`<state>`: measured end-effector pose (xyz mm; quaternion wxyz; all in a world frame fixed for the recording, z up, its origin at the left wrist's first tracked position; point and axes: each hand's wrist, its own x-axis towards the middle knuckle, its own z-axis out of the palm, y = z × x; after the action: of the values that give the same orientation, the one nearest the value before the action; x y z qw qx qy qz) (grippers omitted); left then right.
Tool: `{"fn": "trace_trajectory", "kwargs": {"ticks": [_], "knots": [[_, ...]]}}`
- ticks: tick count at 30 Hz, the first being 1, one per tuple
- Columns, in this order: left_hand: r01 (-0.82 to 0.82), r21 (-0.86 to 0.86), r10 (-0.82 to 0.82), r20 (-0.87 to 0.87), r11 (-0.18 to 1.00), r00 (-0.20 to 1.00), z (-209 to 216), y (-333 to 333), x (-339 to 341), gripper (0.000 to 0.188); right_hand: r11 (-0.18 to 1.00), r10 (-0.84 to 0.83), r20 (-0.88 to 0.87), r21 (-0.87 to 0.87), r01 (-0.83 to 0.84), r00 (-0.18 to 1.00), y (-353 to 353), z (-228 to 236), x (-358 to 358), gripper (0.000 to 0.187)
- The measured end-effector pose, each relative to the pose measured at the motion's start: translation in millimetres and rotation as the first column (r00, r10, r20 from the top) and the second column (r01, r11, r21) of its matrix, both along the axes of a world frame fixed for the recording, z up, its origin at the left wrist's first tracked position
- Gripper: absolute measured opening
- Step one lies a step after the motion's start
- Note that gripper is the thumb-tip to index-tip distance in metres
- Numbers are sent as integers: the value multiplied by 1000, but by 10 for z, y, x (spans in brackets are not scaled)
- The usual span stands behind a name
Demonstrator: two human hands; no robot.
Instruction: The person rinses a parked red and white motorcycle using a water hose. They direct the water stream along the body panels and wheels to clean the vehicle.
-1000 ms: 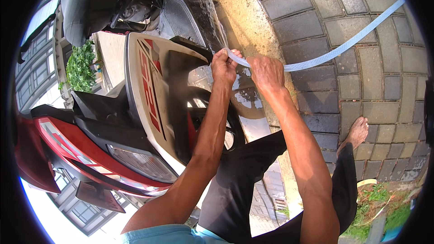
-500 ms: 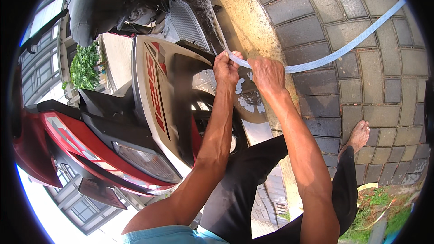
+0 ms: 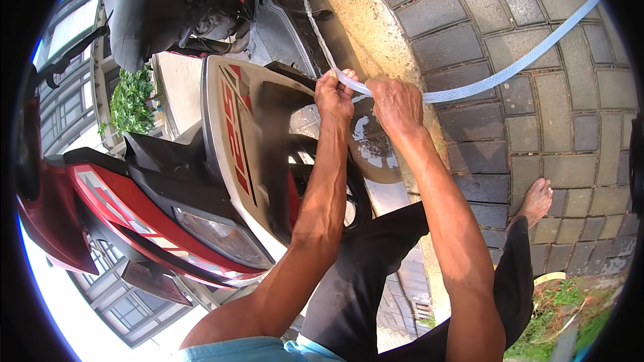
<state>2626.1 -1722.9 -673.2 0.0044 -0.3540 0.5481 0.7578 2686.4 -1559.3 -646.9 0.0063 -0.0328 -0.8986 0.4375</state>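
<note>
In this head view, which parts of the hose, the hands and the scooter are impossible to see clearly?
- Hose nozzle end: head view, wrapped inside the left hand, so its tip is hidden.
- Hose far end: cut off by the picture's upper right rim.
- Right hand fingers: curled under the hose, only the back of the hand shows.
- Scooter front wheel: mostly covered by the white fender and the left forearm.
- Water stream: thin and blurred; its landing spot is unclear.

A clear, mesh-reinforced hose point(image 3: 483, 84) curves from the frame's upper right to centre top, spraying a thin water jet point(image 3: 315, 23) upward.
</note>
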Motion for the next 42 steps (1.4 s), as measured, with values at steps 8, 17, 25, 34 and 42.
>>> {"fn": "trace_trajectory", "kwargs": {"ticks": [8, 17, 25, 34, 42], "knots": [[21, 3, -21, -23, 1000, 1000, 66, 7, -106, 12, 1000, -17, -3, 7, 17, 1000, 7, 61, -69, 12], [39, -44, -41, -51, 998, 998, 157, 63, -178, 11, 999, -7, 3, -50, 8, 1000, 30, 90, -130, 9], [35, -55, -39, -73, 998, 997, 193, 77, -245, 11, 998, -24, -3, -62, 24, 1000, 10, 97, -181, 8], [30, -77, -35, -72, 997, 997, 239, 27, -353, 11, 998, -57, -41, -24, 57, 998, -5, 164, -246, 12], [44, -79, -50, -83, 996, 995, 341, 66, -431, 12, 998, -62, -35, -22, 62, 997, -12, 222, -303, 13]]}}
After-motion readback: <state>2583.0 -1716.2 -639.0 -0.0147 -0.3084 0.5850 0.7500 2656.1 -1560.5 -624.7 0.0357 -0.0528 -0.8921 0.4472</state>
